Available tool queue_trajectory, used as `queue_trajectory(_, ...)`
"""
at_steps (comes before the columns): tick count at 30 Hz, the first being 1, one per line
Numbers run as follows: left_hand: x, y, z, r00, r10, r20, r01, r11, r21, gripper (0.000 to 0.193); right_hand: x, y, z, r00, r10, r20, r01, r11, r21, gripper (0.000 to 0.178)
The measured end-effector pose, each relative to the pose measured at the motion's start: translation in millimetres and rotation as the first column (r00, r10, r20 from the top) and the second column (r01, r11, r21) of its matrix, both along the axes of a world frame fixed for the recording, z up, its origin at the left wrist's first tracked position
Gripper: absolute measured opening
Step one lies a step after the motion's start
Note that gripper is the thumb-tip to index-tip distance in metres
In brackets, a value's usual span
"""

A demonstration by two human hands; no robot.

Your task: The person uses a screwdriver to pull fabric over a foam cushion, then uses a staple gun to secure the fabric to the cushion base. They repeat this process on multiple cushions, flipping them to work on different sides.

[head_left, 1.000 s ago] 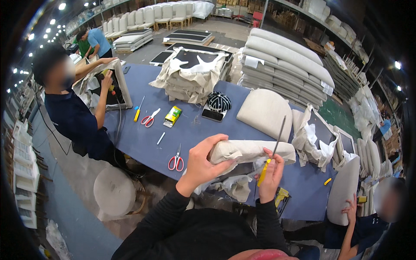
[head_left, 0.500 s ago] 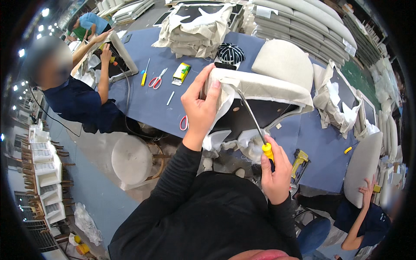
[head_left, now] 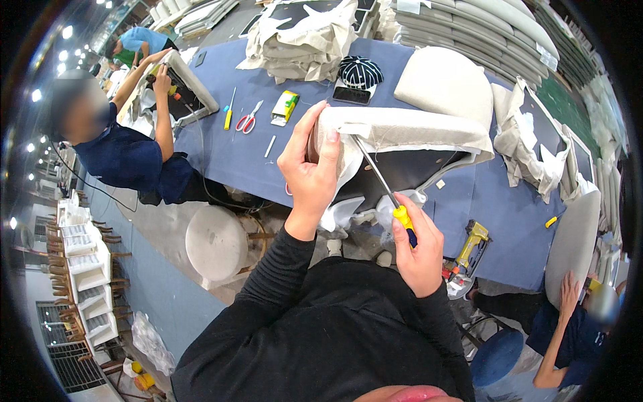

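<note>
My left hand (head_left: 309, 171) grips the left corner of a beige upholstered chair cushion (head_left: 422, 126), which is tilted up at the table's near edge. Its dark underside faces me, with pale fabric folded along the border. In my right hand (head_left: 419, 251) is a screwdriver (head_left: 402, 216) with a yellow and dark handle, my fingers wrapped round it. The long shaft slants up and left, and its tip meets the fabric edge close to my left hand. Loose white fabric hangs below the cushion, partly hidden behind my hands.
On the blue table (head_left: 248, 151) lie red-handled scissors (head_left: 247, 120), another screwdriver (head_left: 228, 115), a yellow-green box (head_left: 284, 108), a cap (head_left: 360, 72) and a phone (head_left: 351, 94). A staple gun (head_left: 473, 242) lies right of my right hand. Co-workers handle cushions at left and lower right.
My right hand and the screwdriver have shifted slightly up and left, and the shaft shows shorter. My left hand keeps its hold on the cushion. The whole view has moved a little.
</note>
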State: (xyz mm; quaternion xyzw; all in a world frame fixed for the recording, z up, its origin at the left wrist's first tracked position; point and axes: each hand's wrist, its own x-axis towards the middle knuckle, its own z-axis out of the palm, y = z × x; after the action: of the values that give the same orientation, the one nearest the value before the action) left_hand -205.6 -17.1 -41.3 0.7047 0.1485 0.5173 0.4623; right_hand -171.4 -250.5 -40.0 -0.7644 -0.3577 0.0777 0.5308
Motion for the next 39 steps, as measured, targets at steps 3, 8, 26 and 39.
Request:
queue_trajectory(3, -2, -1, -1, 0.999, -0.026, -0.027, 0.026, 1.000, 0.010, 0.044, 1, 0, -2, 1.000, 0.020, -0.016, -0.020, 1.000, 0.003, 0.038)
queue_trajectory(8, -4, -5, 3, 0.999, -0.031, -0.031, 0.030, 0.999, -0.016, 0.044, 2, 2, -3, 0.997, 0.027, -0.068, -0.026, 1.000, 0.003, 0.036)
queue_trajectory(26, -32, -29, 17, 0.980, -0.181, -0.083, 0.181, 0.983, -0.012, 0.053, 22, -42, 41, 0.994, -0.034, 0.103, 0.042, 0.996, -0.073, 0.033)
queue_trajectory(39, -45, -40, 21, 0.887, -0.404, -0.222, 0.422, 0.906, 0.040, 0.067, 31, -109, 74, 0.996, 0.089, -0.012, -0.089, 0.970, -0.227, 0.033)
